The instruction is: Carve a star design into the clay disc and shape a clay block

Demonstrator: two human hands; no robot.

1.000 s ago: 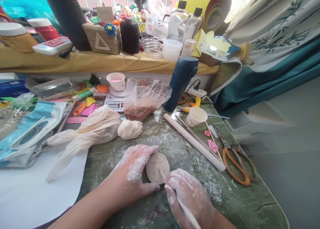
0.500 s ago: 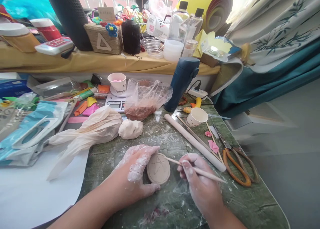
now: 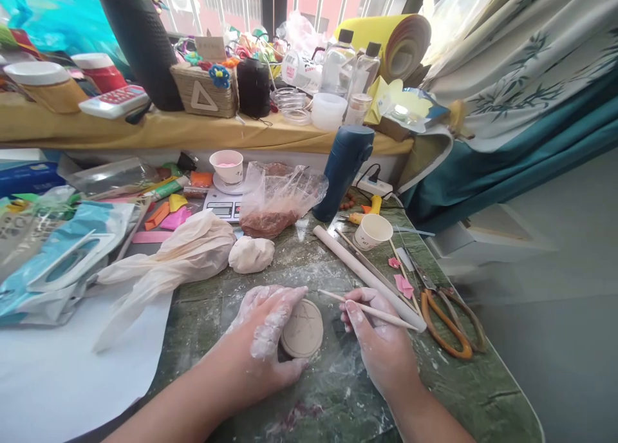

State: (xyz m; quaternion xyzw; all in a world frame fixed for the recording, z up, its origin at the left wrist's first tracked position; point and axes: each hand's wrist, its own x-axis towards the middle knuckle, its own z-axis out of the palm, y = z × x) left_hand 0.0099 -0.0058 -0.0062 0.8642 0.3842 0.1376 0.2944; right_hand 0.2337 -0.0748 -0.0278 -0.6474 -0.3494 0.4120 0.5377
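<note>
A round clay disc (image 3: pixel 302 330) with lines scratched into its face lies on the green tabletop. My left hand (image 3: pixel 265 337), dusted with white powder, cups its left side, fingers at the far edge and thumb at the near one. Between the thumb and fingers of my right hand (image 3: pixel 379 333) is a thin pointed wooden stick (image 3: pixel 386 317). Its tip is just beyond the disc's upper right edge, apart from the clay. Behind my left hand sits a lump of white clay (image 3: pixel 251 255).
A white rolling rod (image 3: pixel 369 277), scissors (image 3: pixel 444 314) and a paper cup (image 3: pixel 373 231) are at the right. A bag of brown clay (image 3: pixel 270 221), a dark blue flask (image 3: pixel 342 172) and a kitchen scale (image 3: pixel 223 205) stand behind. White paper (image 3: pixel 82 372) covers the left.
The stick's tip has lifted off the disc's edge, and my right hand has moved slightly up. My left hand remains around the disc. The camera view has shifted slightly.
</note>
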